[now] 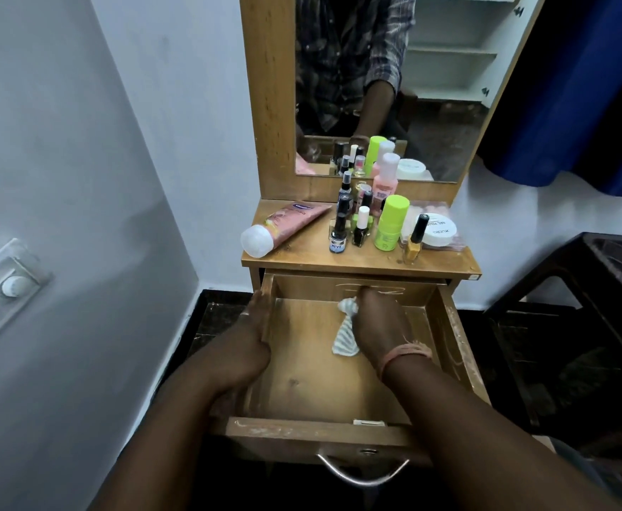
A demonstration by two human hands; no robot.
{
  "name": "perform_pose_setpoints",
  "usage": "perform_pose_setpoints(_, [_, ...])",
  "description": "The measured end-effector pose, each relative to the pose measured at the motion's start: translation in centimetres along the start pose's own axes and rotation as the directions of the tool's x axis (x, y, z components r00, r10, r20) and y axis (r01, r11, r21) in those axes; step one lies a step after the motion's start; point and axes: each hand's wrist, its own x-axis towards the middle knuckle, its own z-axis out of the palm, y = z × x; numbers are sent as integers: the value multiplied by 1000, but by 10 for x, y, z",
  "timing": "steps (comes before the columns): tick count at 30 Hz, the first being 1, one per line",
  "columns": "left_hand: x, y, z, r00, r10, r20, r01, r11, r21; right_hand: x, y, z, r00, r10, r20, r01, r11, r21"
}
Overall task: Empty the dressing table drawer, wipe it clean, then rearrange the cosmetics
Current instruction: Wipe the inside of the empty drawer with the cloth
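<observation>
The wooden drawer (302, 427) is pulled out, with nothing in it but a striped white cloth (345, 339). My right hand (379, 322) presses that cloth against the drawer floor near the back wall. My left hand (256, 330) grips the drawer's left side wall. On the dressing table top (302, 258) stand the cosmetics: a pink tube (287, 225) lying on its side, a dark Nivea bottle (339, 234), a green bottle (390, 223), a pink bottle (385, 182), a yellow nail polish (414, 239), a white jar (438, 230) and several small bottles.
A mirror (449, 105) rises behind the table top. A dark plastic stool (578, 326) stands to the right, under a blue curtain (597, 86). A wall with a switch plate (3, 289) is close on the left. The drawer's metal handle (362, 472) points toward me.
</observation>
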Motion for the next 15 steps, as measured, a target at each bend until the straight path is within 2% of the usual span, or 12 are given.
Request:
perform_pose_setpoints(1, [7,2,0,998,-3,-66,3,1000,-1,-4,-1,-2,995,-45,91,46,999,-2])
perform_pose_setpoints(2, [14,6,2,985,-29,-168,34,999,27,-12,-6,-6,970,-100,223,82,993,87])
perform_pose_setpoints(4, [31,3,11,915,-123,-384,152,987,46,-18,-7,-6,910,-308,278,286,951,117])
perform_pose_setpoints(5, [37,3,18,875,-179,-449,200,980,-1,-20,-4,-12,888,-349,300,359,933,23])
perform_pose_setpoints(7, [41,3,31,810,-313,-496,292,949,-121,-13,12,-12,913,-276,301,264,961,79])
perform_pose_setpoints(8, [41,4,36,788,-341,-513,318,938,-136,-9,19,-13,957,-132,259,114,990,83])
perform_pose_setpoints(9, [41,4,39,779,-332,-532,317,940,-124,-7,23,-15,967,-36,254,37,999,1])
perform_pose_setpoints(10, [40,5,39,773,-329,-542,320,940,-113,-4,25,-14,985,89,151,-89,996,-10])
perform_pose_setpoints(11, [41,4,39,772,-342,-535,335,935,-114,-3,23,-13,995,92,32,-88,990,-111])
perform_pose_setpoints(12, [42,5,39,768,-376,-519,368,922,-123,-7,17,-11,999,42,-9,-43,989,-144])
perform_pose_setpoints(15, [49,0,39,761,-435,-481,433,893,-124,-15,-14,4,995,-24,99,35,992,-120])
